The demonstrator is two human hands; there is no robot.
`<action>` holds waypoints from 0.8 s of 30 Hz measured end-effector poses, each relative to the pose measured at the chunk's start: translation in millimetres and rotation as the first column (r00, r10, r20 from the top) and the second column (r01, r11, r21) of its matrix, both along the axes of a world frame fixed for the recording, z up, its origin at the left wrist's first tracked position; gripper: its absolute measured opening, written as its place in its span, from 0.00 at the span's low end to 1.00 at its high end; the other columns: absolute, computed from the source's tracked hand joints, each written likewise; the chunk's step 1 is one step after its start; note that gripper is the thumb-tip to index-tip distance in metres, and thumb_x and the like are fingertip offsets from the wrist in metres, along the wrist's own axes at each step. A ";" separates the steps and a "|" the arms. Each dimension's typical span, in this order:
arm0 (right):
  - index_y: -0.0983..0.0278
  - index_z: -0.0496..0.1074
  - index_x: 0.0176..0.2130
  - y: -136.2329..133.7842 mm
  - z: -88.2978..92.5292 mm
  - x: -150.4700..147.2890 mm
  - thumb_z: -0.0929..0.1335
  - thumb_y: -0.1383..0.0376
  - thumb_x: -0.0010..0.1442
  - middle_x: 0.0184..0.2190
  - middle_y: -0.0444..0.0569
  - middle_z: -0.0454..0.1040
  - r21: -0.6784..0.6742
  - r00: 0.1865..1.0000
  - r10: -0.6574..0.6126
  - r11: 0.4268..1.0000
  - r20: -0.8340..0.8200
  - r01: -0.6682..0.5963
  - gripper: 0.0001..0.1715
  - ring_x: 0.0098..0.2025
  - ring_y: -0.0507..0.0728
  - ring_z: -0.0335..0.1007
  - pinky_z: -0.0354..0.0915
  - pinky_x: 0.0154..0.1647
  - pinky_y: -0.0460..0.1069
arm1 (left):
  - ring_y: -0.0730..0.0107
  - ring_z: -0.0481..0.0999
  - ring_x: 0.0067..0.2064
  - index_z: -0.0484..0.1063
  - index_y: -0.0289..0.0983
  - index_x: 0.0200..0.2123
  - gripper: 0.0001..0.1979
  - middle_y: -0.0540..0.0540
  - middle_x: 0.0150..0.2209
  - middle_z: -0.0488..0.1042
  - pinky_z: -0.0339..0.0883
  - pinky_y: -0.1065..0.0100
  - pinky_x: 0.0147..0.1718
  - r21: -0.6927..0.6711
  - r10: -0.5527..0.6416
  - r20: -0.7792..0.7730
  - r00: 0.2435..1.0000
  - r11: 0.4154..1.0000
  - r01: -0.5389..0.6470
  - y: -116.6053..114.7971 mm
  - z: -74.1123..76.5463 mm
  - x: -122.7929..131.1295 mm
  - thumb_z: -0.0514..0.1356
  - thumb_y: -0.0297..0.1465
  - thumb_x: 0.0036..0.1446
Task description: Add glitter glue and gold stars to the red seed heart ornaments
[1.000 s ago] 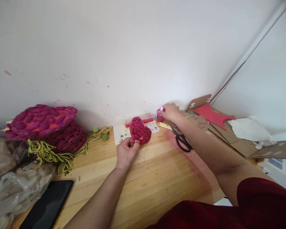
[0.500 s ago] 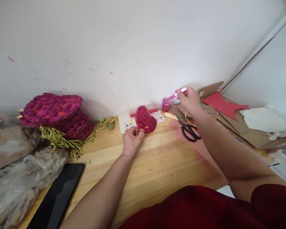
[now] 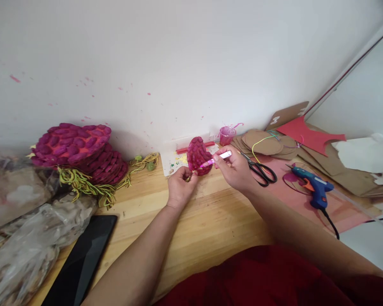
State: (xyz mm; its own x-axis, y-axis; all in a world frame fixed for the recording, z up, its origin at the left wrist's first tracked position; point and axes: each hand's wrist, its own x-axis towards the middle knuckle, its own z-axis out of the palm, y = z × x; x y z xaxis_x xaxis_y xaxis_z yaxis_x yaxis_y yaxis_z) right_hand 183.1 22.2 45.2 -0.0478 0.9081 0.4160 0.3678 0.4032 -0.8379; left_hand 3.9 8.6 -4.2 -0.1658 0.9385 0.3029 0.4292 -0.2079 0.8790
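My left hand [image 3: 181, 185] is closed in a pinch at the lower left edge of a magenta disc covered in petal-like pieces [image 3: 198, 154], holding it tilted up. Between the fingers of my right hand [image 3: 234, 170] is a white paintbrush [image 3: 221, 157] with a pink-stained end. Its tip reaches the front of the disc near my left fingertips. Behind my right hand, by the wall, stands a clear cup of pink paint [image 3: 227, 135]. Under and behind the disc lies a white sheet [image 3: 167, 163] with small star shapes and a red strip [image 3: 181, 150].
On the left are stacked magenta discs [image 3: 73, 144] with yellow-green yarn [image 3: 83, 182], plastic bags [image 3: 35, 255] and a black tablet-like slab [image 3: 83, 259]. To the right lie black scissors [image 3: 263, 173], cardboard circles [image 3: 261, 142], a blue glue gun [image 3: 315, 185] and red paper [image 3: 306, 134].
My right hand has brought the brush from the paint cup leftward and down to the disc. The disc is turned more edge-on. With the view shifted, the glue gun shows.
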 end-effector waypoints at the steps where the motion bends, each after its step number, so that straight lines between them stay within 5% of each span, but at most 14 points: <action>1: 0.60 0.69 0.36 -2.7 1.2 -0.1 0.67 0.56 0.65 0.28 0.44 0.73 0.019 0.999 0.003 1.000 0.040 -0.004 0.10 0.30 0.54 0.68 0.62 0.32 0.49 | 0.74 0.56 0.25 0.58 0.40 0.21 0.14 0.55 0.20 0.57 0.52 0.71 0.26 0.003 -0.001 0.000 1.000 1.000 0.001 -0.5 0.6 0.3 0.60 0.38 0.52; 6: 0.59 0.68 0.36 -8.5 0.1 -1.2 0.65 0.59 0.66 0.26 0.44 0.74 0.060 0.988 0.031 0.997 0.148 -0.040 0.07 0.30 0.56 0.70 0.63 0.35 0.51 | 0.74 0.57 0.25 0.58 0.40 0.22 0.14 0.55 0.20 0.58 0.53 0.71 0.26 0.015 -0.003 -0.030 1.000 1.000 0.003 -2.1 0.3 0.9 0.60 0.37 0.53; 24: 0.59 0.68 0.37 -5.4 -3.8 4.3 0.65 0.59 0.66 0.27 0.45 0.74 0.064 0.991 0.021 0.997 0.131 -0.029 0.07 0.31 0.56 0.70 0.63 0.35 0.51 | 0.74 0.57 0.25 0.59 0.40 0.22 0.13 0.55 0.21 0.58 0.54 0.71 0.26 -0.006 -0.010 -0.024 1.000 1.000 0.010 -1.8 -2.3 0.6 0.60 0.37 0.52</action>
